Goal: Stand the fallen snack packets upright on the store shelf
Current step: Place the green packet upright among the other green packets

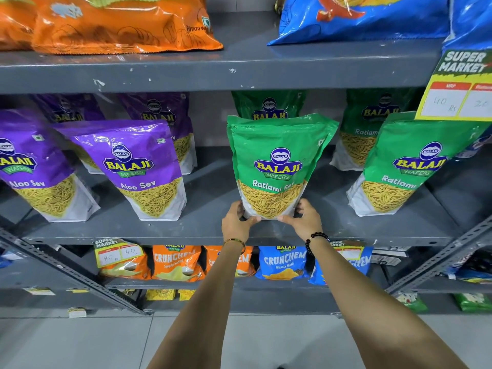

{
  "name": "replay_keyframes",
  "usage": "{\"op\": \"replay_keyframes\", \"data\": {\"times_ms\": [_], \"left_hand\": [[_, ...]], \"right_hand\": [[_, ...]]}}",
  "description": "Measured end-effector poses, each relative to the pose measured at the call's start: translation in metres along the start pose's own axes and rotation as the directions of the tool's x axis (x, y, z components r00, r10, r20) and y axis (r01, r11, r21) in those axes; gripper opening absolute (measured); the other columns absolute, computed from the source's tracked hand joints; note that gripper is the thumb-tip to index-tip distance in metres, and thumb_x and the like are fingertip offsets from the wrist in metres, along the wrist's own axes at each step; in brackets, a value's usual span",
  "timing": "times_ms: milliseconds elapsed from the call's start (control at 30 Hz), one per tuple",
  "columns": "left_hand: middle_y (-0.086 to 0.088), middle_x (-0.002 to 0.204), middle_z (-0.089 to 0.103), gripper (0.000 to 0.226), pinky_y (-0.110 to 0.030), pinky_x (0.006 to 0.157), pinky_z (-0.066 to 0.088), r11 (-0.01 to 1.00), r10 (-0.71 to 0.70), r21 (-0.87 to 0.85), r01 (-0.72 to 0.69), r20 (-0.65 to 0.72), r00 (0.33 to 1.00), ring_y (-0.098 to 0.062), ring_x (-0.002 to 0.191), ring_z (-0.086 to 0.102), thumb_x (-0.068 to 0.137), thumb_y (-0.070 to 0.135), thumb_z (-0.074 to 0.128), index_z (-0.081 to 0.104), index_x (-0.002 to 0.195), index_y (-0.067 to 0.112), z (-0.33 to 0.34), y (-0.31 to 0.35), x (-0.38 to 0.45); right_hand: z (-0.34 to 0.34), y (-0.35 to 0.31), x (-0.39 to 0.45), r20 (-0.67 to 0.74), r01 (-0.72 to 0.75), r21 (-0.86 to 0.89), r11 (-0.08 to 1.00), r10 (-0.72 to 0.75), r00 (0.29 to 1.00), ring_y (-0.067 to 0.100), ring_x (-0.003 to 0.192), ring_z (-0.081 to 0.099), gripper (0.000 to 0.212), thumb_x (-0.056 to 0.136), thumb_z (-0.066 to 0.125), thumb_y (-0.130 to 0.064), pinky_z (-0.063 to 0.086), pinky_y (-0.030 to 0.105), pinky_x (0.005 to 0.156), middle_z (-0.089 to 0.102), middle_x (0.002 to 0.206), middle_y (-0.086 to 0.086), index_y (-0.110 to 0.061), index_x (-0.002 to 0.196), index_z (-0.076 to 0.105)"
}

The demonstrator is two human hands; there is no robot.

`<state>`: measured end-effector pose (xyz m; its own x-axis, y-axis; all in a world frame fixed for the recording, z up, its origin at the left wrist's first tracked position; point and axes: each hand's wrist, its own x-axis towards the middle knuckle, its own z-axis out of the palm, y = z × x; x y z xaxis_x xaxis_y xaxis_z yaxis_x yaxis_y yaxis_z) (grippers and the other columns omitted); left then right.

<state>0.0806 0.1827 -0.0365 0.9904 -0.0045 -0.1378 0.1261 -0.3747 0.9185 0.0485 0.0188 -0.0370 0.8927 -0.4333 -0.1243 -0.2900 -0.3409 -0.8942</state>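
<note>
While hands [271,222] grip base, green packet [277,166] upright.

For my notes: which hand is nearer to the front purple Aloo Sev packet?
Left. The left hand grips the green Ratlami Sev packet on the side facing the purple packet; the right hand holds the far side.

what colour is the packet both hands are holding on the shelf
Green packet with a clear window at the bottom, seen in the head view.
</note>
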Motion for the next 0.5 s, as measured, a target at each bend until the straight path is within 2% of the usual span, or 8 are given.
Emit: {"op": "replay_keyframes", "data": {"times_ms": [167,333,433,500], "left_hand": [[-0.012,0.126,0.064,0.059,-0.045,0.1,0.048,1.0,-0.012,0.012,0.012,0.017,1.0,-0.029,0.115,0.059,0.072,0.018,0.078,0.051,0.124,0.01,-0.001,-0.001,0.002],[-0.012,0.131,0.06,0.067,-0.042,0.101,0.045,0.999,-0.003,0.032,0.002,0.046,0.999,-0.029,0.12,0.056,0.071,0.016,0.079,0.046,0.129,0.01,-0.003,-0.004,0.0],[-0.01,0.14,0.051,0.074,-0.04,0.105,0.04,0.999,-0.041,0.013,0.042,-0.047,0.998,-0.027,0.128,0.048,0.074,0.015,0.077,0.038,0.137,0.011,0.002,-0.01,-0.017],[-0.009,0.138,0.052,0.067,-0.031,0.098,0.041,1.0,-0.014,-0.016,0.012,-0.113,0.993,-0.02,0.116,0.053,0.077,0.016,0.074,0.041,0.135,0.012,0.013,-0.014,-0.038]], "right_hand": [[-0.001,-0.001,-0.001,0.005,0.006,0.02,1.0,-0.006,1.0,0.016,0.093,0.055,0.052,0.066,0.08,-0.017,0.044,0.026,0.077,0.065,0.116,0.01,-0.007,0.11,0.054],[-0.004,-0.001,-0.004,0.021,0.016,0.034,0.999,-0.017,1.0,0.02,0.101,0.057,0.057,0.068,0.079,-0.015,0.045,0.028,0.083,0.062,0.122,0.011,-0.008,0.118,0.052],[-0.009,0.007,-0.013,-0.062,0.015,0.085,0.996,-0.01,0.998,0.024,0.107,0.057,0.065,0.07,0.077,-0.013,0.046,0.032,0.089,0.058,0.129,0.012,-0.006,0.128,0.048],[-0.017,0.018,-0.021,-0.161,-0.016,0.09,0.996,0.03,0.987,0.026,0.112,0.057,0.063,0.074,0.075,-0.018,0.044,0.032,0.09,0.058,0.127,0.013,-0.005,0.13,0.048]]}}
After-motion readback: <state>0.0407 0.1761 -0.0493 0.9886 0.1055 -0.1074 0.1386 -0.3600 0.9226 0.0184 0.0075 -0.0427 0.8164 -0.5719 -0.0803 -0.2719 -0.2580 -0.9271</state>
